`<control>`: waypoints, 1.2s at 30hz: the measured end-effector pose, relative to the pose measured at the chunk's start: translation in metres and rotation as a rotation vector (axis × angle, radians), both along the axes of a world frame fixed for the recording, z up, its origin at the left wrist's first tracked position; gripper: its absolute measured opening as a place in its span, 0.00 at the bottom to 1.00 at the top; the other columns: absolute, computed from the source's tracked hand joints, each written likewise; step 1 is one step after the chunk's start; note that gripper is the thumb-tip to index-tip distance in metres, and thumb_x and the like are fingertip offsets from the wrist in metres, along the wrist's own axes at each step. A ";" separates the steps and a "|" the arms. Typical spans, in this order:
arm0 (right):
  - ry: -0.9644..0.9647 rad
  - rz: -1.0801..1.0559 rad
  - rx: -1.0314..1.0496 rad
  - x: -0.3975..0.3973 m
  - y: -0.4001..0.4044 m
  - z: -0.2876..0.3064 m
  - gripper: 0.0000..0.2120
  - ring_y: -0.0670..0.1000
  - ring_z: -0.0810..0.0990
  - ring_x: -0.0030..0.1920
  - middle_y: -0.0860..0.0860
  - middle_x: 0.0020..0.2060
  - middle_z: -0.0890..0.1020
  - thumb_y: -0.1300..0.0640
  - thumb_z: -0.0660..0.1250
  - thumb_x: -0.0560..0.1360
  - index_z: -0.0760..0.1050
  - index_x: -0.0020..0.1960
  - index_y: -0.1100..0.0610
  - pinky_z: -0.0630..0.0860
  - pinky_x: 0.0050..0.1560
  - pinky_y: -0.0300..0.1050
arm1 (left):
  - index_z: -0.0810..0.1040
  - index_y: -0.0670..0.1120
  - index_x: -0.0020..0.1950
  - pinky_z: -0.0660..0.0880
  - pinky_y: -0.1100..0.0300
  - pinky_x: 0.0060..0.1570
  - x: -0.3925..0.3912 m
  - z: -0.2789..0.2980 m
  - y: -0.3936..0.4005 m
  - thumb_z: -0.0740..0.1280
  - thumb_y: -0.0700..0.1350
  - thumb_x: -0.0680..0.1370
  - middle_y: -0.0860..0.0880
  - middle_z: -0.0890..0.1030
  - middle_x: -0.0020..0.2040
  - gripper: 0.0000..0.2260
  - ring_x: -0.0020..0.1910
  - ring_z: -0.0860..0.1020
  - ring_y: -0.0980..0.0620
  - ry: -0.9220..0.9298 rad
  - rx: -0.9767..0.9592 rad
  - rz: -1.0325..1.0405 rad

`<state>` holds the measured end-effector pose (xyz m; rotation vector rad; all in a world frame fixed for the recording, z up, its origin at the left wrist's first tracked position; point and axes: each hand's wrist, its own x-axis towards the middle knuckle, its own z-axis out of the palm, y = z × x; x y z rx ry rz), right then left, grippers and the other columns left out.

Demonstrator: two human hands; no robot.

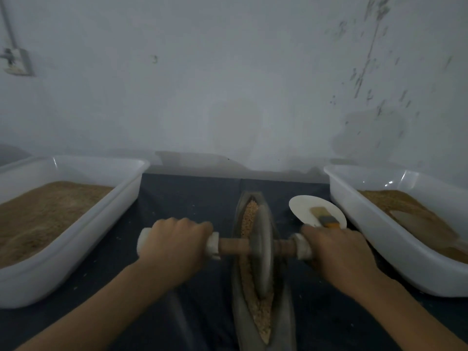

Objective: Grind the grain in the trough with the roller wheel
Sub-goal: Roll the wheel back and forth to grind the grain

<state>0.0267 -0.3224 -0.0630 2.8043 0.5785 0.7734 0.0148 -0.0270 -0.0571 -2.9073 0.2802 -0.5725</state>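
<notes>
grain (249, 216), tan and still chunky, lies along the long grey stone trough (283, 317) on the dark worktop (177, 198). your left hand (174, 241) and right hand (334, 252) have fingers wrapped tight on the grey round roller wheel (262, 252) handles. lots left to grind.

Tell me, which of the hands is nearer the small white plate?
Right. The right hand sits just below the white plate; the left hand is across the roller wheel.

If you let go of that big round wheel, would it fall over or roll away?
The roller wheel would probably roll rather than slide, being a thin disc standing on edge in the narrow trough. The trough's sloping sides would likely steer it along the grain. It looks thick and stone-like, so probably heavy; both hands grip its axle handles.
</notes>
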 end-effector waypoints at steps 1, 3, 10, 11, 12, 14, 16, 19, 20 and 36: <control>-0.004 -0.037 -0.014 0.015 0.002 -0.003 0.14 0.48 0.78 0.32 0.47 0.32 0.78 0.49 0.76 0.64 0.71 0.41 0.46 0.65 0.31 0.40 | 0.63 0.56 0.40 0.62 0.57 0.34 0.013 -0.001 -0.004 0.63 0.58 0.73 0.55 0.71 0.33 0.11 0.33 0.72 0.52 -0.033 0.004 0.012; 0.018 -0.092 0.010 0.045 0.006 -0.005 0.12 0.49 0.76 0.36 0.46 0.35 0.77 0.48 0.70 0.71 0.66 0.43 0.46 0.71 0.36 0.44 | 0.65 0.55 0.41 0.64 0.57 0.35 0.041 0.000 -0.008 0.64 0.57 0.74 0.53 0.77 0.39 0.10 0.38 0.78 0.49 -0.056 -0.008 0.031; 0.061 -0.097 0.038 0.051 0.009 0.002 0.10 0.49 0.76 0.38 0.46 0.38 0.77 0.49 0.68 0.73 0.66 0.46 0.47 0.74 0.38 0.45 | 0.65 0.55 0.43 0.64 0.56 0.38 0.047 0.007 -0.011 0.63 0.56 0.75 0.52 0.79 0.44 0.09 0.43 0.78 0.48 -0.011 -0.021 0.025; 0.068 -0.070 0.034 0.036 0.006 0.002 0.11 0.48 0.77 0.38 0.46 0.37 0.77 0.49 0.71 0.71 0.68 0.45 0.47 0.73 0.38 0.44 | 0.65 0.55 0.44 0.64 0.56 0.38 0.034 0.005 -0.008 0.63 0.57 0.75 0.53 0.79 0.44 0.09 0.44 0.79 0.49 0.000 -0.005 0.014; 0.048 -0.031 0.037 0.019 0.004 0.002 0.14 0.48 0.78 0.35 0.46 0.35 0.77 0.50 0.75 0.66 0.70 0.43 0.47 0.72 0.35 0.43 | 0.65 0.56 0.44 0.65 0.56 0.38 0.020 0.003 -0.005 0.63 0.58 0.75 0.54 0.79 0.44 0.09 0.43 0.79 0.50 0.017 0.003 0.002; -0.026 0.071 0.063 -0.014 -0.001 0.006 0.22 0.47 0.74 0.25 0.46 0.26 0.74 0.54 0.81 0.52 0.70 0.36 0.48 0.69 0.24 0.41 | 0.62 0.58 0.42 0.65 0.57 0.36 -0.009 -0.001 0.004 0.63 0.59 0.73 0.56 0.76 0.39 0.11 0.38 0.76 0.53 0.067 -0.007 -0.030; -0.054 0.127 0.044 -0.036 -0.004 0.011 0.25 0.47 0.69 0.21 0.45 0.23 0.71 0.58 0.81 0.47 0.68 0.33 0.49 0.67 0.17 0.43 | 0.59 0.60 0.40 0.63 0.57 0.33 -0.027 -0.005 0.011 0.62 0.62 0.72 0.57 0.70 0.34 0.13 0.33 0.69 0.56 0.086 -0.020 -0.042; -0.041 0.086 -0.012 -0.035 -0.002 0.013 0.22 0.49 0.71 0.21 0.47 0.24 0.72 0.59 0.80 0.49 0.70 0.34 0.50 0.68 0.18 0.43 | 0.61 0.59 0.40 0.62 0.57 0.33 -0.028 -0.008 0.012 0.62 0.62 0.71 0.55 0.67 0.31 0.12 0.31 0.68 0.55 0.071 -0.034 -0.007; -0.032 0.061 -0.036 -0.027 0.001 0.012 0.20 0.50 0.74 0.24 0.47 0.26 0.75 0.57 0.81 0.52 0.71 0.36 0.50 0.70 0.20 0.44 | 0.62 0.58 0.41 0.63 0.57 0.33 -0.021 -0.009 0.010 0.62 0.61 0.72 0.55 0.69 0.32 0.11 0.32 0.71 0.54 0.056 -0.044 0.005; -0.017 0.036 -0.003 -0.014 0.000 0.008 0.18 0.48 0.75 0.27 0.47 0.28 0.75 0.50 0.79 0.58 0.70 0.39 0.48 0.68 0.26 0.42 | 0.65 0.56 0.40 0.64 0.58 0.31 -0.011 -0.004 0.003 0.70 0.57 0.69 0.54 0.77 0.36 0.14 0.34 0.79 0.50 -0.091 -0.003 -0.082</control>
